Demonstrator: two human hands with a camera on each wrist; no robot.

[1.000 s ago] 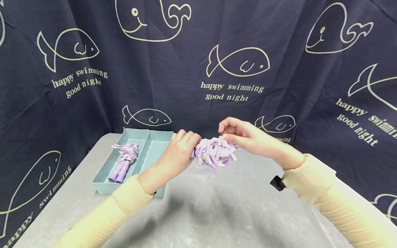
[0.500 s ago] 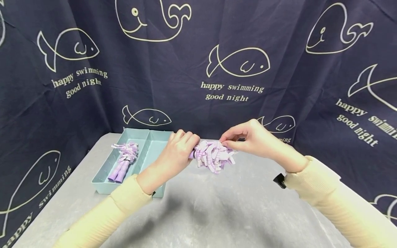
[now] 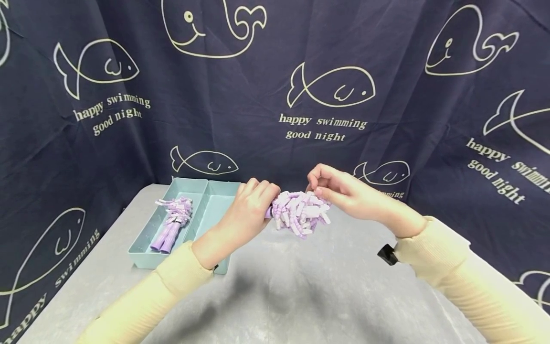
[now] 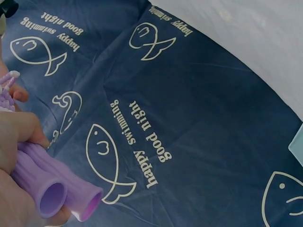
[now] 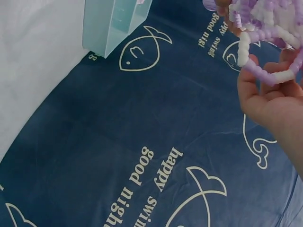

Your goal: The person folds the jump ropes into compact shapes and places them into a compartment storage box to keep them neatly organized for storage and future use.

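A bundled beaded jump rope (image 3: 301, 212), with lilac and white beads, is held above the table. My left hand (image 3: 247, 208) grips its two lilac handles (image 4: 52, 199), whose hollow ends show in the left wrist view. To the right, my right hand (image 3: 350, 193) has curled fingers at the far edge of the beads. A loop of beads (image 5: 273, 78) stands out from the bundle across these fingers in the right wrist view, pinched at the thumb side. Another bundled jump rope (image 3: 173, 222), dark band around it, lies in the left compartment of a pale teal tray (image 3: 143, 260).
The tray's right compartment (image 3: 215, 205) lies partly behind my left hand and forearm. Under everything is a grey table (image 3: 301, 296). A dark blue curtain (image 3: 249, 110) with fish drawings stands close behind and along both sides.
My right hand dipped to pinch the beads half a second ago, then rose slightly with its fingers more curled. The beads have shifted a little. My left hand keeps its grip on the handles.
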